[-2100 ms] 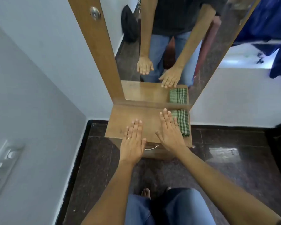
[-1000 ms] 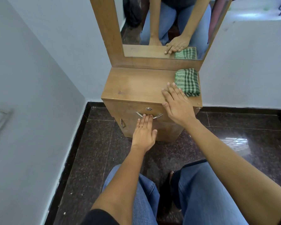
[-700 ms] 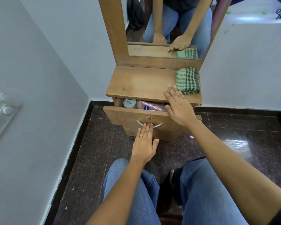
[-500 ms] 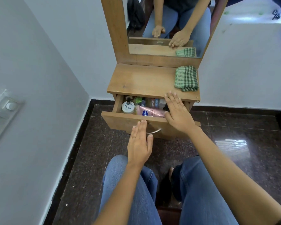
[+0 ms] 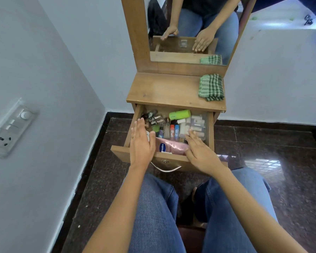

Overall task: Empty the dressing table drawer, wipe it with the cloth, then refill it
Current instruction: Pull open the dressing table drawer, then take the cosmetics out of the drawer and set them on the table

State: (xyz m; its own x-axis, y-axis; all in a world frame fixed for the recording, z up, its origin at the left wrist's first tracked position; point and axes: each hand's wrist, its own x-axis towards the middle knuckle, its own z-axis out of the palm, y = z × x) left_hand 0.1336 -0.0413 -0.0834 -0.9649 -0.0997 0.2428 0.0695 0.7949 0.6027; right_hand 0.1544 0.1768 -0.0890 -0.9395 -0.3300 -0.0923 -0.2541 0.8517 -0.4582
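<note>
The drawer [image 5: 211,130] is pulled out and full (small bottles, a green case [image 5: 180,114], a pink tube [image 5: 170,147] along its front). The left hand [image 5: 140,143] hovers over the drawer's left side, fingers straight, pressed together, holding nothing. The right hand [image 5: 201,154] lies flat at the drawer's front right, fingers together. The folded cloth [image 5: 211,87] sits on the counter [image 5: 164,90] above the drawer's right.

Matt wood drawer [image 5: 211,128]; woven checked cloth [image 5: 211,87]; glossy stone floor [image 5: 263,143].
</note>
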